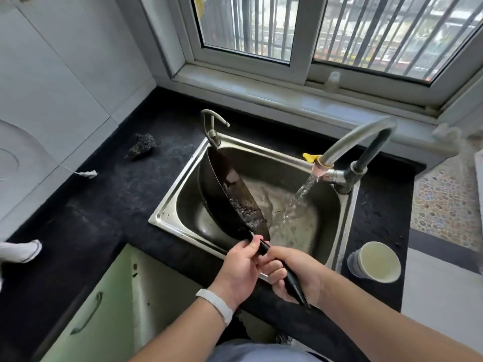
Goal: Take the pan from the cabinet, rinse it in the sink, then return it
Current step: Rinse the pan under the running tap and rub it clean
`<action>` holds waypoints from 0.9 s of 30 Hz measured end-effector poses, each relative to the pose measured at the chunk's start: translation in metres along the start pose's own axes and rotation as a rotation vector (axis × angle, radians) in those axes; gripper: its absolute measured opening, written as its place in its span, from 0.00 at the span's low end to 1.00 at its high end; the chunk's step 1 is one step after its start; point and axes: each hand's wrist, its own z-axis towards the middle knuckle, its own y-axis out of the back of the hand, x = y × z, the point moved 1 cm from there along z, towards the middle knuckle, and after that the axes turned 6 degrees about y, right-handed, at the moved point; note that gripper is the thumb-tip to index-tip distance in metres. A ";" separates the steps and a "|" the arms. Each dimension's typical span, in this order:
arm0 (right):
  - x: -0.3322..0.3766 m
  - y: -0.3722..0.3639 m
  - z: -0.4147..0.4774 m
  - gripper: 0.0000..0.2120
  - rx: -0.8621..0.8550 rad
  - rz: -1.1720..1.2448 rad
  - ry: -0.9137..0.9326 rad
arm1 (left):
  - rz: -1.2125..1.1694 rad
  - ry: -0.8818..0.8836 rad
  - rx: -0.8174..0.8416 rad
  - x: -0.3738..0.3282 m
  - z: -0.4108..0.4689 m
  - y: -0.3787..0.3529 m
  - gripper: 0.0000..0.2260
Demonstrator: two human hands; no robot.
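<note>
A dark pan [230, 194] is tipped on its edge over the steel sink [172, 202], with wet residue on its inner face. Both hands grip its long black handle [290, 276] at the sink's front rim. My left hand [241, 267] holds it close to the pan body, and my right hand [295, 275] holds it further down. Water streams from the tall faucet [366, 137] into the basin, just right of the pan. Below the counter, a green cabinet door [104, 304] stands ajar.
A dark scrubber [141, 146] lies on the black counter [99, 205] to the left of the sink. A small second tap [211, 124] stands at the sink's back left corner. A white cup [376, 261] sits right of the sink. A window is behind.
</note>
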 end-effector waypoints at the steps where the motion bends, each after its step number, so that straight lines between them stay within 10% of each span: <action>1: 0.001 0.002 -0.003 0.11 0.000 -0.037 -0.010 | 0.031 -0.024 -0.015 0.001 -0.002 -0.003 0.08; 8: 0.019 0.009 -0.028 0.07 -0.241 -0.670 0.055 | 0.185 -0.115 -0.127 0.016 -0.006 -0.018 0.07; 14: 0.016 -0.019 -0.033 0.23 -0.412 -1.737 0.108 | 0.246 -0.115 -0.220 0.023 -0.006 -0.030 0.10; 27: 0.014 0.006 -0.025 0.12 -0.417 -0.950 0.356 | 0.244 -0.134 -0.140 0.007 0.007 -0.018 0.11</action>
